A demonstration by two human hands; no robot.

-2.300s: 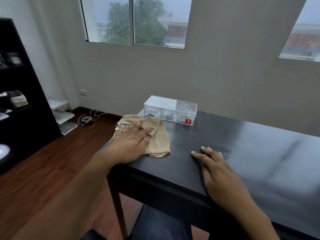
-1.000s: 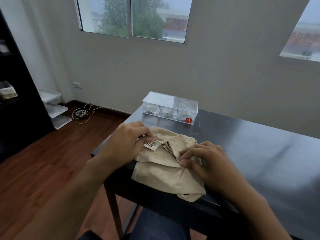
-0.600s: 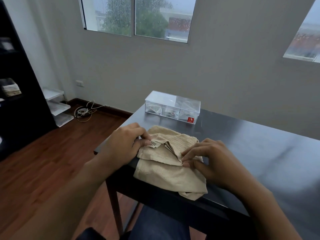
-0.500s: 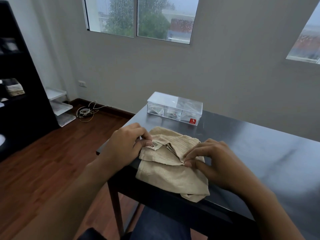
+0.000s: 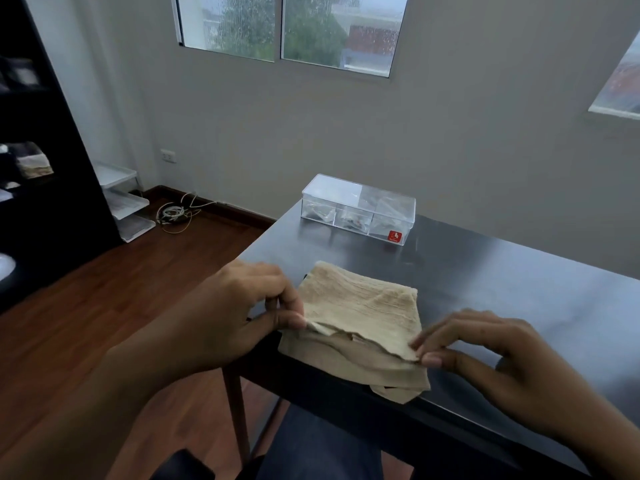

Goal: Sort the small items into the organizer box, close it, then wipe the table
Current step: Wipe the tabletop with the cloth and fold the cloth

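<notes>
A beige cloth (image 5: 360,317) lies folded at the near left corner of the dark table (image 5: 502,292). My left hand (image 5: 242,310) pinches the left corner of its upper layer between thumb and fingers. My right hand (image 5: 485,348) pinches the right corner of the same layer. A clear organizer box (image 5: 358,209) with its lid shut and a red sticker stands at the far left edge of the table, beyond the cloth. Small items show dimly inside its compartments.
A black shelf unit (image 5: 41,161) stands at the left. White stacked trays (image 5: 124,202) and a coil of cable (image 5: 173,214) lie on the wooden floor by the wall. The table's left edge drops off just beside my left hand.
The cloth was pulled from the far left corner toward me. Both hands took hold of it and folded the upper layer over, so it now lies flatter and squarer.
</notes>
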